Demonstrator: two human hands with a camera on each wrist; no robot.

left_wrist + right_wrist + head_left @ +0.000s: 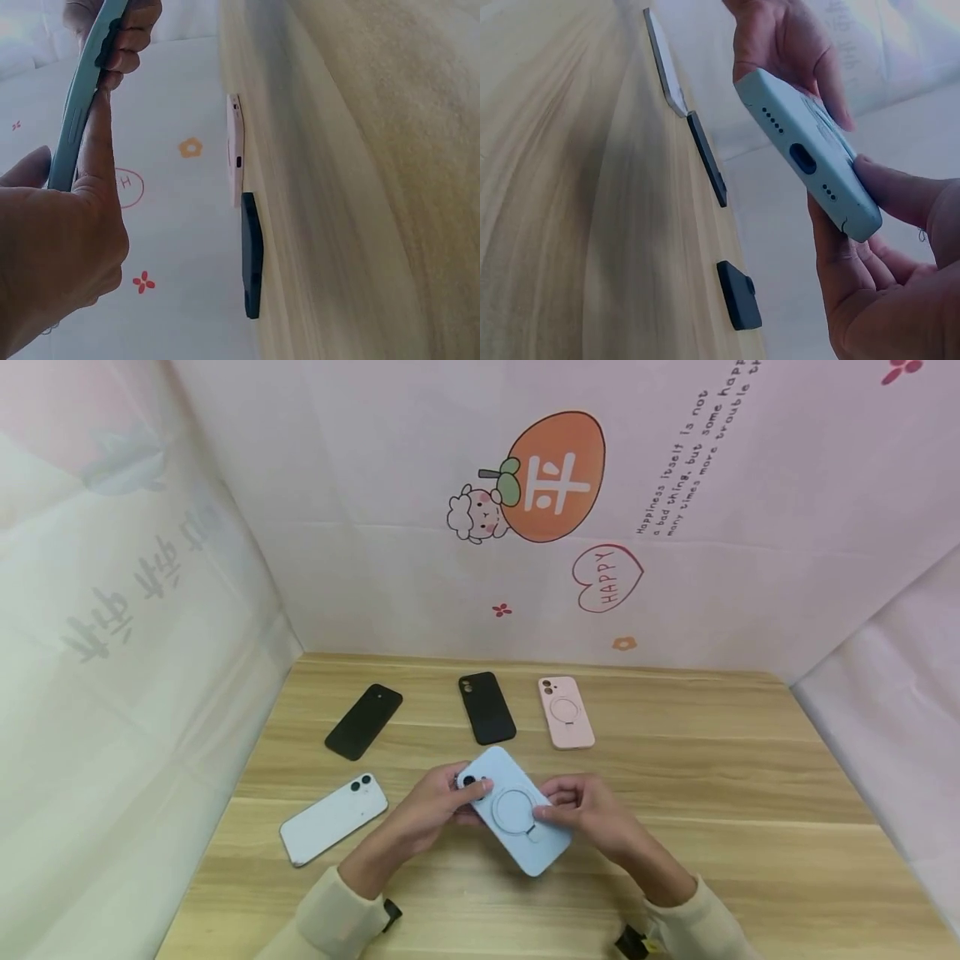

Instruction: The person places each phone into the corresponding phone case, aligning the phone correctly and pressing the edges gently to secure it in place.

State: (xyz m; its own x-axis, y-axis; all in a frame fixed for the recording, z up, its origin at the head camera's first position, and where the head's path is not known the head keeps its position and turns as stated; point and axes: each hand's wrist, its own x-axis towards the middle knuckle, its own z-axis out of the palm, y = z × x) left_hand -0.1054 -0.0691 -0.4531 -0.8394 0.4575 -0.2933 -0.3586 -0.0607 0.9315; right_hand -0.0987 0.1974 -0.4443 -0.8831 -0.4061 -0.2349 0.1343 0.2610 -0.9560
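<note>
A light blue phone case [513, 812] with a ring stand on its back is held tilted above the table between both hands. At its camera end, my left hand [433, 806] grips the edge, thumb across the back near the lens openings. Toward the lower end, my right hand [588, 814] pinches the opposite edge, thumb beside the ring. In the right wrist view the port opening and speaker holes of the phone case [810, 154] face the camera. Whether a phone sits inside I cannot tell.
On the wooden table [712, 793] lie a white phone [333, 820] at left and a black phone or case [364, 722] behind it. Farther back are a black phone case [487, 708] and a pink phone case [566, 712] with a ring. Printed cloth [375, 585] stands behind.
</note>
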